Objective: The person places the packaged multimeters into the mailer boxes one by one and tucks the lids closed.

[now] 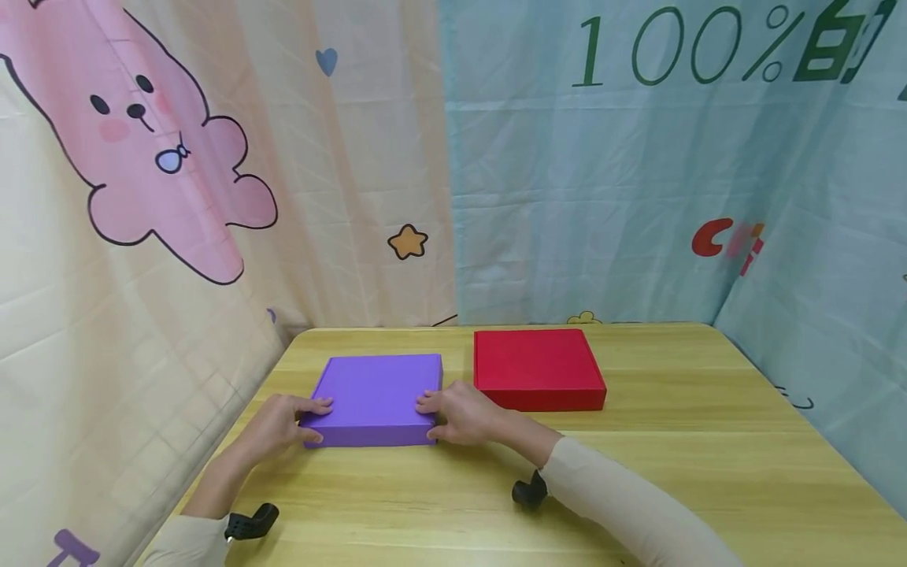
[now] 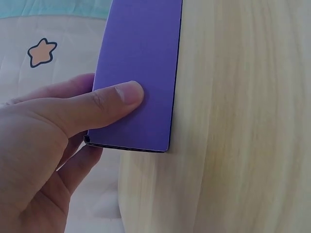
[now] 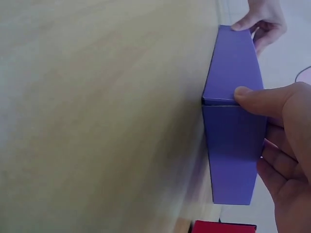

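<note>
A flat purple box (image 1: pixel 379 390) with its lid down lies on the wooden table, held at its two near corners. My left hand (image 1: pixel 272 427) grips the left corner. In the left wrist view the thumb presses on the box's narrow front side (image 2: pixel 138 53) while the other fingers reach over its top, partly hidden. My right hand (image 1: pixel 466 413) grips the right corner. The right wrist view shows that thumb (image 3: pixel 257 100) on the front side near the corner edge, with the other fingers over the top.
A closed red box (image 1: pixel 538 361) lies behind and to the right of the purple one, close to the right hand. The wooden table (image 1: pixel 680 449) reaches back to printed curtains (image 1: pixel 567 197). Each wrist wears a black device (image 1: pixel 530 492).
</note>
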`<state>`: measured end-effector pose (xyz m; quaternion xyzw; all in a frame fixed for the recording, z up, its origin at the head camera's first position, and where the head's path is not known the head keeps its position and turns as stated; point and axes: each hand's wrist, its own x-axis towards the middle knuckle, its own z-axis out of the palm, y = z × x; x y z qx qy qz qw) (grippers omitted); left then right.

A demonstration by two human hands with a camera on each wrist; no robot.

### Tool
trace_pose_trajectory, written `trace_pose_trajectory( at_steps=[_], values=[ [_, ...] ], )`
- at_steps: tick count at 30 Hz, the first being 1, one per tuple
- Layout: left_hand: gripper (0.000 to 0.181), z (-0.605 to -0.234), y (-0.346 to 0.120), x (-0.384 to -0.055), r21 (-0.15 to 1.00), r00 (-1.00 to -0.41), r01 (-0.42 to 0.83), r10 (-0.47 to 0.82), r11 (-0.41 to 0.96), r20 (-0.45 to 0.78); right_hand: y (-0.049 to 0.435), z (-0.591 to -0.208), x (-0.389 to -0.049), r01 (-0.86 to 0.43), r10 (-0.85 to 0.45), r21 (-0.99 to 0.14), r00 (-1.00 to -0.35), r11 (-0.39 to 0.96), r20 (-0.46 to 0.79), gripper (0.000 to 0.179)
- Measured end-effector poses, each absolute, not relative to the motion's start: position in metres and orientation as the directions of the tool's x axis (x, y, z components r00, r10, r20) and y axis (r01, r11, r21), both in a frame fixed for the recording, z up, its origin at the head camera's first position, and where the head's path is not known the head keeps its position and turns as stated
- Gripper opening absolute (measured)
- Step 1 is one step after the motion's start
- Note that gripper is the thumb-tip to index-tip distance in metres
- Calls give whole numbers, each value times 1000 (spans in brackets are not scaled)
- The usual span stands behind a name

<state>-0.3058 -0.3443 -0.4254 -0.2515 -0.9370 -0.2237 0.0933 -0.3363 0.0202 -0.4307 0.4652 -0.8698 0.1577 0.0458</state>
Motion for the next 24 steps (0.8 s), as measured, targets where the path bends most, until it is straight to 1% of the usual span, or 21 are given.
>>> trace_pose_trajectory(
  at_steps=[5, 9, 17, 24],
  values=[
    [47, -425, -342, -314, 398, -870, 490, 410, 776, 273, 20, -423, -344, -804, -791, -248, -586, 541, 175, 51],
    [46, -423, -339, -325, 422, -870, 492, 411, 762, 272, 18, -418, -353, -772, -767, -265, -624, 577, 150, 51],
    [44, -419, -336, -350, 436, -881, 473, 397, 766, 258, 13, -414, -373, -722, -723, -293, -679, 626, 127, 51],
    [45, -418, -335, -370, 471, -894, 448, 365, 760, 260, 9, -414, -389, -677, -679, -283, -726, 680, 106, 52]
  ],
)
